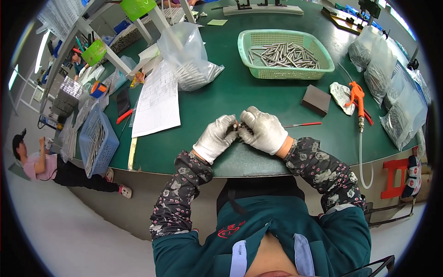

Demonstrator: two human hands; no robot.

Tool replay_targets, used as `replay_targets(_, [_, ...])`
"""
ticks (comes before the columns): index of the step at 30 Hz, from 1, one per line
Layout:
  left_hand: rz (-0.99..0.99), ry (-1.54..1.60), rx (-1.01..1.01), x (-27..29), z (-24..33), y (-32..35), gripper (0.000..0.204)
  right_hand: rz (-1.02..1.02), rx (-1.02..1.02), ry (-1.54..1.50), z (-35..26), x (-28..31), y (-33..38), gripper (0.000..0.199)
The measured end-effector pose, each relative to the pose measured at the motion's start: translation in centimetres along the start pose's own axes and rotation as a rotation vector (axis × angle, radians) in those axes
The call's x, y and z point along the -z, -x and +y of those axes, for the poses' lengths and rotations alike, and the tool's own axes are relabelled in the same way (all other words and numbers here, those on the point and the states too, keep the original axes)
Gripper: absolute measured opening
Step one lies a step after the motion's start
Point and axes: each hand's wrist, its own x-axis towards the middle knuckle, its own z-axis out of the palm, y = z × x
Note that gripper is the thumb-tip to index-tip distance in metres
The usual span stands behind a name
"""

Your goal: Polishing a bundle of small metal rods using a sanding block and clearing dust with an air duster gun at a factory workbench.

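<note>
Both my hands wear white gloves and meet above the near edge of the green table. My left hand (216, 138) is closed, with a small metal piece (235, 126) pinched at its fingertips; only the end shows. Against it, my right hand (263, 130) has its fingers curled together, and whatever they grip is hidden. Just right of that hand lies a thin tool with a red handle (310, 123). Beyond them stands a light green plastic basket (247, 55) with many slim metal pins (288, 55) in it.
To the right are a dark brown block (316, 100), a white cloth (340, 96), an orange air gun (356, 94) with a hose, and bagged parts (399, 121). Leftward lie a printed sheet (159, 104), a plastic bag (189, 60) and a blue basket (106, 154). Another person (44, 161) stands far left.
</note>
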Motion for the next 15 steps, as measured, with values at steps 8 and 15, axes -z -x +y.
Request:
replay_targets(8, [-0.114, 0.242, 0.111, -0.1, -1.7, -0.4, 0.038, -0.098, 0.027, 0.055, -0.2, 0.4, -0.1, 0.033])
replay_targets(15, [-0.046, 0.506, 0.315, -0.5, -1.7, -0.8, 0.054, -0.079, 0.068, 0.07, -0.6, 0.3, -0.3, 0.029])
